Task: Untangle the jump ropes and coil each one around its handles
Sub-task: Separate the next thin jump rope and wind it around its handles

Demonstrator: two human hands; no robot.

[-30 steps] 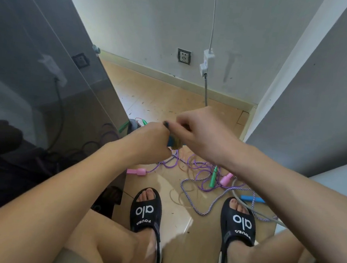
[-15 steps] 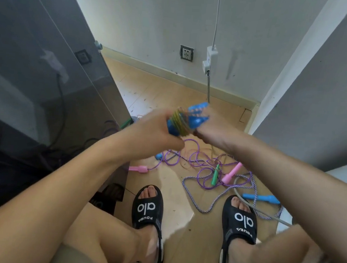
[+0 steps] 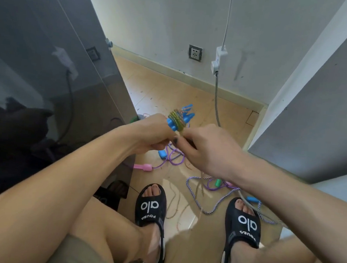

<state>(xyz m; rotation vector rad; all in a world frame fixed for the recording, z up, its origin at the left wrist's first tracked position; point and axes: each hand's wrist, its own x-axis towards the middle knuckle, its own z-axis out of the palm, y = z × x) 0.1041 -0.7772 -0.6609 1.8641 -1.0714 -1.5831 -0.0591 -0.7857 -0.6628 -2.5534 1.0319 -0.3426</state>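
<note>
Glossy wood-look floor (image 3: 167, 93), smooth blue plastic handles (image 3: 185, 116), braided purple rope (image 3: 214, 206), matt wall (image 3: 167, 21).

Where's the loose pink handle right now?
In the head view the pink handle lies on the floor left of centre, beside the dark cabinet, below the left hand and ahead of the left sandal.

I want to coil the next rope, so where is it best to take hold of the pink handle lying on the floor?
Probably grip the pink handle across its middle, coming from above. It lies flat on the floor, its purple cord leaves only the right end, and the left end and top seem free, so fingers can close across its narrow sides.
</note>
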